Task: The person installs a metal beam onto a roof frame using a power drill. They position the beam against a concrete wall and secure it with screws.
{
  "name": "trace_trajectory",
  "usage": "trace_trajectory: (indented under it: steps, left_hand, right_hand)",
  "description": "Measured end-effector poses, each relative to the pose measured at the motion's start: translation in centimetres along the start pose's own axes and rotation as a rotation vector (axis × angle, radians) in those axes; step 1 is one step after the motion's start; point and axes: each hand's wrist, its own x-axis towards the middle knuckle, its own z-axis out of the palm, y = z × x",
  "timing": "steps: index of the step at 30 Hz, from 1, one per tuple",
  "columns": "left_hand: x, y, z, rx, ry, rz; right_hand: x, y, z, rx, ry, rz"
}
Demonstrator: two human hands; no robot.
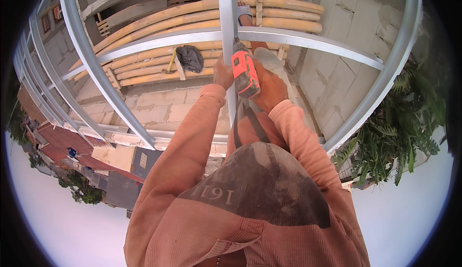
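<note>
My right hand (pixel 269 85) grips a red and dark cordless drill (pixel 245 73). Its front end is at the crossing of a pale metal beam (pixel 226 2) and a metal crossbar (pixel 315 44). My left hand (pixel 222 72) is closed round the upright-running beam just left of the drill, below that crossing. My legs are partly hidden behind the beam and my arms, with a sandalled foot (pixel 244 13) resting on bamboo poles.
Bamboo poles (pixel 293 14) lie below the frame, with a hammer (pixel 169 64) and a black bag (pixel 189 58). More metal beams (pixel 115 94) span the left. Block walls (pixel 341 84) stand below, foliage (pixel 394 122) at right, rooftops (pixel 72 146) and trees at lower left.
</note>
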Motion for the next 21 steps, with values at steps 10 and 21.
trace_trajectory:
  steps: [10, 21]
  left_hand:
    - [0.2, -0.5, -0.6, -0.004, -0.071, -0.017]
    - [0.7, -0.8, -1.0, -0.118, -0.120, 0.011]
  right_hand:
    - [1.2, 2.1, 0.9, -0.056, 0.098, -0.143]
    - [2.2, -0.6, -1.6, -0.242, -0.071, -0.086]
